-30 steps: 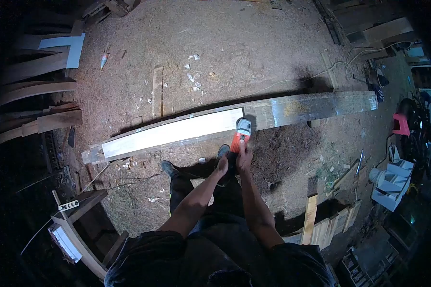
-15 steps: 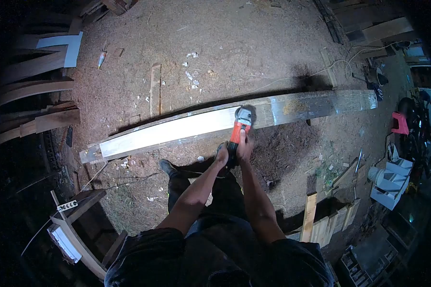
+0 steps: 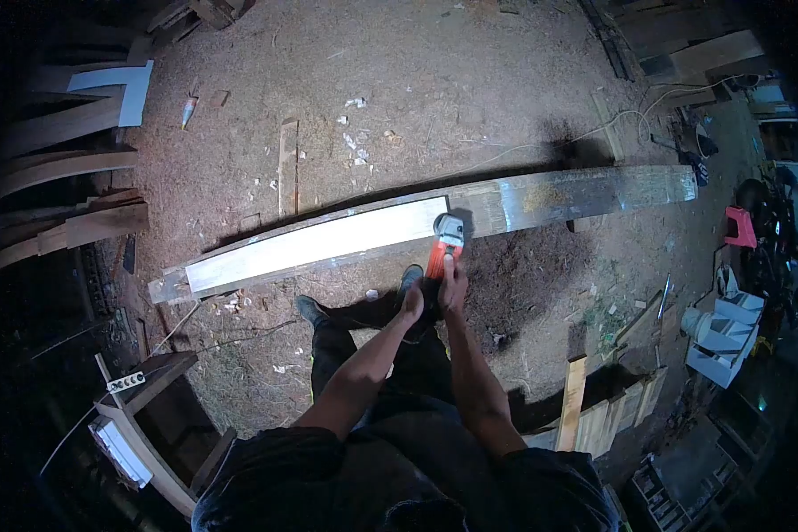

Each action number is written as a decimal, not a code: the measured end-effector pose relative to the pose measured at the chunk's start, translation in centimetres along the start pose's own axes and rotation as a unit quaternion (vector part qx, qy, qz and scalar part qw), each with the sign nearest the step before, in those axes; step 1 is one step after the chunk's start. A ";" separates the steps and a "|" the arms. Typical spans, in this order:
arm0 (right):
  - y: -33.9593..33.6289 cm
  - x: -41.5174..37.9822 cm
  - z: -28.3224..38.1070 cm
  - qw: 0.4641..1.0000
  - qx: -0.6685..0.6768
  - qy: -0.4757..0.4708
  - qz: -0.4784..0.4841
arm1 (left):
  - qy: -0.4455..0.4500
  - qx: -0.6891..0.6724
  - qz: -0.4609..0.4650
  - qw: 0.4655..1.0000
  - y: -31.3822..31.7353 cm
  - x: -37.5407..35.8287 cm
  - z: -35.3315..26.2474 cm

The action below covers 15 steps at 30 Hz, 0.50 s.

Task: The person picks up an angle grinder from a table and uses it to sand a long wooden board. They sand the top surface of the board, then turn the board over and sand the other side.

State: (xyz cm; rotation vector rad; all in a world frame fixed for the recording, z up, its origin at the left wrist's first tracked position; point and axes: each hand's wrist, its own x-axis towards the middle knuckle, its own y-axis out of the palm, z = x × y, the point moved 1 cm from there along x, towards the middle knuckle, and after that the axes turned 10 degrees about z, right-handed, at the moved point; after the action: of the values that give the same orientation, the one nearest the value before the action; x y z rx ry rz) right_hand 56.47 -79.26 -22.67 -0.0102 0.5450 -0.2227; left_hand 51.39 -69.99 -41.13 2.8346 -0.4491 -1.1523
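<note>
A red and black angle grinder (image 3: 442,251) is held between my hands, its metal head at the right end of a bright, pale board (image 3: 319,246). That board lies along a longer, darker plank (image 3: 576,195). My right hand (image 3: 453,285) is wrapped round the grinder's red body from the right. On the left, my left hand (image 3: 412,304) is closed against the dark rear part of the tool. The grinder's underside is hidden, so contact with the wood cannot be made out.
Stacked timber (image 3: 106,223) stands at the left. A power strip (image 3: 125,382) sits on a wooden frame at lower left. Upright boards (image 3: 573,403) are at lower right, near a white plastic item (image 3: 725,332) and a pink object (image 3: 740,228). A cable crosses the ground.
The grinder and both my hands have moved slightly back toward my body. My left foot and right foot now both show beyond my hands.
</note>
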 end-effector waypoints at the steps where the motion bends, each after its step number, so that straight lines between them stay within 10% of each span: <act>1: 0.0 -0.5 -0.2 1.000 0.012 -0.010 0.003 | -0.006 -0.003 -0.002 1.000 0.0 -0.4 -0.1; 15: 0.3 3.5 -2.7 0.997 -0.057 0.027 -0.049 | -0.109 -0.047 -0.009 0.993 -0.9 -2.3 -7.3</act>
State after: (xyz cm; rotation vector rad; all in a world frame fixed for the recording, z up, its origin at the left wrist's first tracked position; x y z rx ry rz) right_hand 58.02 -79.53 -26.78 -0.1422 0.6115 -0.2871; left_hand 55.11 -68.94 -34.44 2.6513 -0.3694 -1.4522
